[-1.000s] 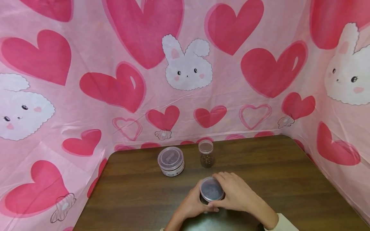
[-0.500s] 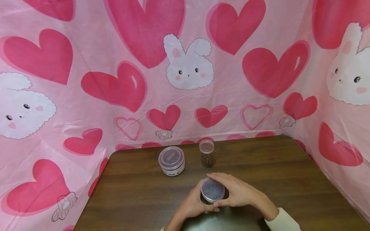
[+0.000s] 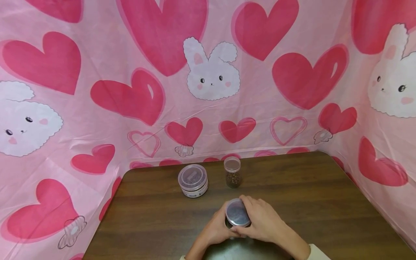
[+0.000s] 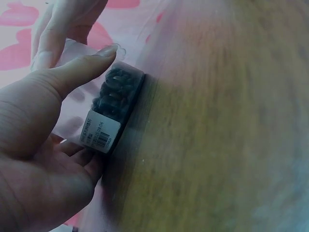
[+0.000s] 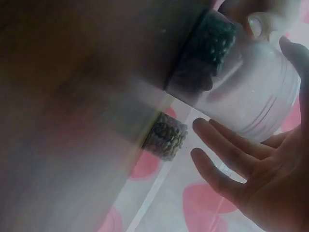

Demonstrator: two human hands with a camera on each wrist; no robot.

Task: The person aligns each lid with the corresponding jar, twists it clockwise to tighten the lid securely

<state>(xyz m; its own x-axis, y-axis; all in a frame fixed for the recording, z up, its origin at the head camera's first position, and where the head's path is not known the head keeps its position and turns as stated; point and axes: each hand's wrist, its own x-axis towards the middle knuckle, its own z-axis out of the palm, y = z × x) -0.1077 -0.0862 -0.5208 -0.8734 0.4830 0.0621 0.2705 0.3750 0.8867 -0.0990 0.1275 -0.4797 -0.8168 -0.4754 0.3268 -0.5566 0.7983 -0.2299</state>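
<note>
A clear jar of dark beads [image 4: 118, 94] with a white label stands near the table's front edge, and its round lid [image 3: 237, 212] faces up. My left hand [image 3: 218, 228] grips the jar's body from the left, fingers [image 4: 72, 164] wrapped under the label. My right hand [image 3: 261, 220] curls round the lid from the right. In the right wrist view the clear lid [image 5: 256, 92] sits between the thumb and the spread fingers [image 5: 222, 145].
A wide, low lidded jar [image 3: 193, 180] and a narrow tall jar of brown bits [image 3: 232, 173] stand farther back on the dark wooden table [image 3: 325, 202]. Pink heart-and-bunny sheeting [image 3: 208, 90] walls the table at the back and both sides.
My right hand has shifted round the lid, its fingers moving from the far edge to the right side. The jar and my left hand stay in place.
</note>
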